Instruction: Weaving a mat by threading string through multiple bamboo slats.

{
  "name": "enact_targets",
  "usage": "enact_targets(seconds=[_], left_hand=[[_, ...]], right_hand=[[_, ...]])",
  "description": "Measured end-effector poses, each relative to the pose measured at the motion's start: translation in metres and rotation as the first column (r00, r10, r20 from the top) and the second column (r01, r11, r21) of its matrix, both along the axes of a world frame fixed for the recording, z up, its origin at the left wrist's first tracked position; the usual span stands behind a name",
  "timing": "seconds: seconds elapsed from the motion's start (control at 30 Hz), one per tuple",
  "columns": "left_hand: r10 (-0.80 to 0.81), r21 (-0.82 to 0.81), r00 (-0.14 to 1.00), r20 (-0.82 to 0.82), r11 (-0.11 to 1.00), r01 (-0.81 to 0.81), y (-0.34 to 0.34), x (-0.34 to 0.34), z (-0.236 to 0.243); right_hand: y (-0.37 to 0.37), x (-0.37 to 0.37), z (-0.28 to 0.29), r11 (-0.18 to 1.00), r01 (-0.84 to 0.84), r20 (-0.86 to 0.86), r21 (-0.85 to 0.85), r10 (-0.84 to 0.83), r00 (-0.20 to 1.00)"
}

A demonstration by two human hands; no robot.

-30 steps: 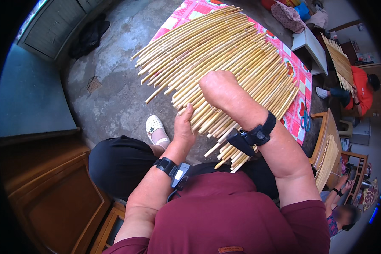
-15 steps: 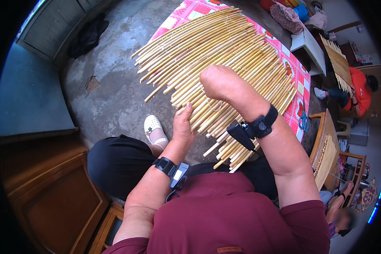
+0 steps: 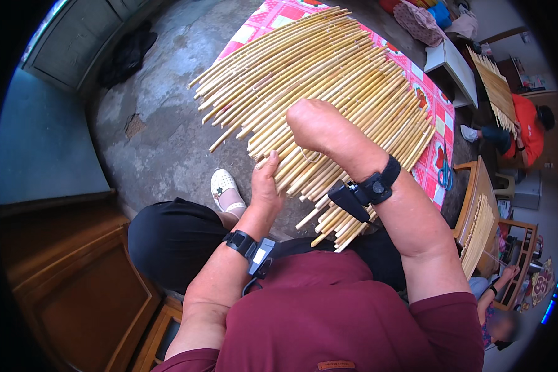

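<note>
A mat of pale yellow reed-like stalks [image 3: 304, 74], laid side by side and tied with thin thread, spreads over a pink checked tablecloth [image 3: 441, 127]. At its near left edge my left hand [image 3: 268, 186] grips the stalk ends, thumb on top and the other fingers hidden underneath. Above the middle of the mat is my right hand [image 3: 313, 124], closed in a fist with its back toward me. A thin pale cord [image 3: 312, 159] loops out from beneath this fist; the fingertips cannot be seen. Several stalk ends stick out unevenly near my lap.
Blue-handled scissors [image 3: 444, 175] lie at the cloth's right edge. Beyond stands a white cabinet [image 3: 456, 71]. A person in red [image 3: 530, 130] handles another stalk mat [image 3: 493, 87]; a third mat [image 3: 479, 232] is near a second person at lower right. Wooden furniture [image 3: 80, 285] stands left.
My right fist has shifted slightly left, and less of the cord loop shows below it. My left hand keeps its grip on the mat. The person at lower right has raised an arm.
</note>
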State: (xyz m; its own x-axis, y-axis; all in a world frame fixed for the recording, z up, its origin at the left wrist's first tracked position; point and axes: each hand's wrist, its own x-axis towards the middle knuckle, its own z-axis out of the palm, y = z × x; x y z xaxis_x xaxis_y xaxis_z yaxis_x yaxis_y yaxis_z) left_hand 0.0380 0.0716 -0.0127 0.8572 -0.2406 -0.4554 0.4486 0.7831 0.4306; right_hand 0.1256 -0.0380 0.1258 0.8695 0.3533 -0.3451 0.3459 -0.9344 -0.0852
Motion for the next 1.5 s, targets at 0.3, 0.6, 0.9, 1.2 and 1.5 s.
enact_targets(seconds=[0.3,0.6,0.9,1.2,1.5], left_hand=[[-0.001,-0.004,1.000,-0.016,1.000,0.001,0.000,-0.001,-0.001],[0.050,0.019,0.989,0.141,0.998,-0.053,0.000,0.004,0.022],[0.005,0.438,0.743,0.669,0.805,-0.400,0.029,0.017,0.158],[-0.644,0.408,0.194,0.740,0.201,-0.890,-0.060,-0.033,0.181],[-0.884,0.499,0.158,0.440,0.095,-0.861,-0.110,-0.056,0.086]], right_hand=[[0.001,-0.005,-0.022,1.000,-0.018,0.009,0.000,0.018,1.000],[-0.012,-0.037,-0.011,0.959,0.203,0.108,0.199,-0.228,0.968],[-0.019,-0.099,0.030,0.305,0.036,0.135,0.952,-0.522,0.842],[-0.073,-0.136,0.011,-0.710,0.075,-0.310,0.700,-0.208,0.928],[-0.129,-0.172,-0.142,-0.904,0.237,-0.181,0.356,0.182,0.966]])
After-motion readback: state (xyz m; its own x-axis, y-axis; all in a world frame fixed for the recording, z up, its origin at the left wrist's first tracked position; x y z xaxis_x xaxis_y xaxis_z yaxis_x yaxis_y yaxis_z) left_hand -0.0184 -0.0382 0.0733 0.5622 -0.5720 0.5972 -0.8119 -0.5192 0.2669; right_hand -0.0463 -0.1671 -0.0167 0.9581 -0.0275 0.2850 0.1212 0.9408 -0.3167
